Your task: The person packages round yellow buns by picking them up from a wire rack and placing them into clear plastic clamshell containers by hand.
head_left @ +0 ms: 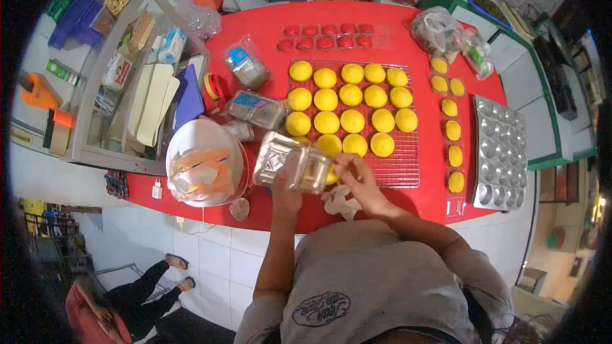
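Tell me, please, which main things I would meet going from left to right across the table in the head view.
White bucket, wire rack with yellow cakes, column of smaller yellow cakes, metal muffin tray.

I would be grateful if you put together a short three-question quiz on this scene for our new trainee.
1. Which of the person's hands supports the clear plastic container?

2. True or false: the yellow cakes cover the whole wire rack.

3. In this view, what lies at the right end of the red table, beyond the rack?
A. A white bucket
B. A metal muffin tin
C. A roll of tape

Key:
1. The left hand.
2. False: the rack's near right part is bare.
3. B, the metal muffin tin.
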`<state>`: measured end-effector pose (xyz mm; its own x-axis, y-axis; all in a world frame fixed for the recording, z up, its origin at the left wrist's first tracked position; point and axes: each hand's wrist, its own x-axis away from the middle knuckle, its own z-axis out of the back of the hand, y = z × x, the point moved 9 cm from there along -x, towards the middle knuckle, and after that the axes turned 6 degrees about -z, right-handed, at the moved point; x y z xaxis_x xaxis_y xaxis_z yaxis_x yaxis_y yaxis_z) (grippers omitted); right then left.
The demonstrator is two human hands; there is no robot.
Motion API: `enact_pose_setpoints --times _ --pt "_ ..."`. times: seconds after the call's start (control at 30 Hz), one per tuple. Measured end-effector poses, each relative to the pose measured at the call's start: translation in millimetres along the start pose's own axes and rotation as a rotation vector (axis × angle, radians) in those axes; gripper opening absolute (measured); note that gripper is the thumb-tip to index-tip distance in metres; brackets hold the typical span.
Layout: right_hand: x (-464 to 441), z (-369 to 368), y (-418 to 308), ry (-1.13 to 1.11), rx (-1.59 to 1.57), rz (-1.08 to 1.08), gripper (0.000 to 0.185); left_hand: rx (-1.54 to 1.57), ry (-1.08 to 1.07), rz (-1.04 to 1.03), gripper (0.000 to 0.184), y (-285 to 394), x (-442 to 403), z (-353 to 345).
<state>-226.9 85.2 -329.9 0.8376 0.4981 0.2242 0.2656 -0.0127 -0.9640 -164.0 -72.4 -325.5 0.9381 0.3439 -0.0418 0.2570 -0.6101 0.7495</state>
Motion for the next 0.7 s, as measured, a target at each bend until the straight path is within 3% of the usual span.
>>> enact_pose_setpoints --times 0.03,0.23,0.37,0.57,0.7 --pt "1 2 -8 0.035 0.182 0.115 0.033 0.022 -0.028 -0.010 0.070 3 -1 -4" --pt "8 -13 -82 0.072 0.291 0.325 0.035 0.192 -0.299 -0.049 0.071 3 9 -41" --pt "12 -31 -80 -0.013 0.528 0.458 0.035 0.032 0.050 0.139 0.060 -13 21 -37" --pt "26 -38 -85 -0.016 0.797 0.812 0.030 -0.033 0.006 0.167 0.057 -26 28 -20" --pt "32 -36 -87 0.010 0.845 0.872 0.031 -0.486 -0.115 0.128 0.054 -12 28 -30"
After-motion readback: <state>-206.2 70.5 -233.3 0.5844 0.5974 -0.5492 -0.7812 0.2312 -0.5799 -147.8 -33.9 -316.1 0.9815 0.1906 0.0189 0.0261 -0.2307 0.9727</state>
